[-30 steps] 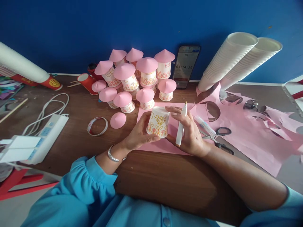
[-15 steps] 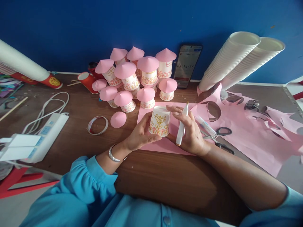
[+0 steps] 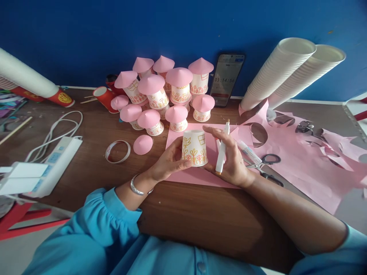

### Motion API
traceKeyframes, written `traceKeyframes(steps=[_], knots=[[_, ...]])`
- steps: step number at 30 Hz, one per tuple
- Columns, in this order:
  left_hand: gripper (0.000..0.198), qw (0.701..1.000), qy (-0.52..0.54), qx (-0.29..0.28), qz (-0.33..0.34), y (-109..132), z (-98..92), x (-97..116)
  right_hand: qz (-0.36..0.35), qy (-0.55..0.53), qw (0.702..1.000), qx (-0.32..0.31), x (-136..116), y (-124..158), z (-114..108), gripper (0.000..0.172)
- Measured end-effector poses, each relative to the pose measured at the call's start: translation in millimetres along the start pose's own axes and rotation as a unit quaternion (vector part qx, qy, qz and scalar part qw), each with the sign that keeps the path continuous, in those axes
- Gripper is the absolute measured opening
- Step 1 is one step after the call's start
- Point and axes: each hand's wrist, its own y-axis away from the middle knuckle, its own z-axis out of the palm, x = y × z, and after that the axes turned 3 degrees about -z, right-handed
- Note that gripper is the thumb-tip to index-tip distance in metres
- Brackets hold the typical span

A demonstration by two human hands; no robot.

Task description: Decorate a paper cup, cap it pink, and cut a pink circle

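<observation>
Above a pink paper sheet (image 3: 183, 177) on the brown wooden table (image 3: 177, 208), the flower-painted paper cup (image 3: 194, 149) sits between both hands, wider end down. Behind it cluster paper cups with pink cone roofs (image 3: 152, 84); a smartphone (image 3: 228, 80) leans on the blue wall (image 3: 114, 38) near two tall cup stacks (image 3: 278, 72). Scissors (image 3: 260, 165) lie to the right among pink offcuts. Since the earlier frame, the cup has turned: its yellow bird now sits at the left edge and a drawn window shows. The left hand (image 3: 169, 160) is wrapped around the cup, thumb low; the right hand (image 3: 235, 162) grips a white marker (image 3: 221, 157) tip-up, index finger extended toward the upper rim.
</observation>
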Motion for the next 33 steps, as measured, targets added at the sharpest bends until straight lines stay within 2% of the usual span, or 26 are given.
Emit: traceKeyframes(steps=[5,10,13,18,22,25,28,33], knots=[[0.07,0.999,-0.031,-0.029,0.005,2,-0.6,0,-0.016,0.003,1.0,0.009,1,0,1,0.085],[0.083,0.998,-0.066,0.008,0.015,0,0.1,-3,-0.011,0.012,1.0,0.007,2,1,1,0.084],[0.076,0.999,-0.036,0.007,0.014,0,-0.7,-2,0.0,0.001,1.0,0.004,2,2,0,0.088],[0.064,0.997,0.055,-0.049,-0.035,2,1.0,6,0.006,-0.055,0.998,-0.025,3,2,-3,0.089],[0.059,0.995,0.073,-0.07,-0.027,2,3.5,8,0.004,-0.018,1.0,-0.01,3,2,-3,0.087],[0.065,0.998,0.046,-0.051,0.002,0,0.9,3,-0.018,0.012,1.0,-0.002,3,1,-1,0.085],[0.07,1.0,0.007,-0.009,0.026,-2,-2.8,-2,-0.044,0.044,0.998,-0.019,2,2,0,0.081],[0.061,0.999,0.005,0.031,0.016,-3,-1.6,-1,-0.038,0.033,0.998,-0.047,1,3,1,0.081]])
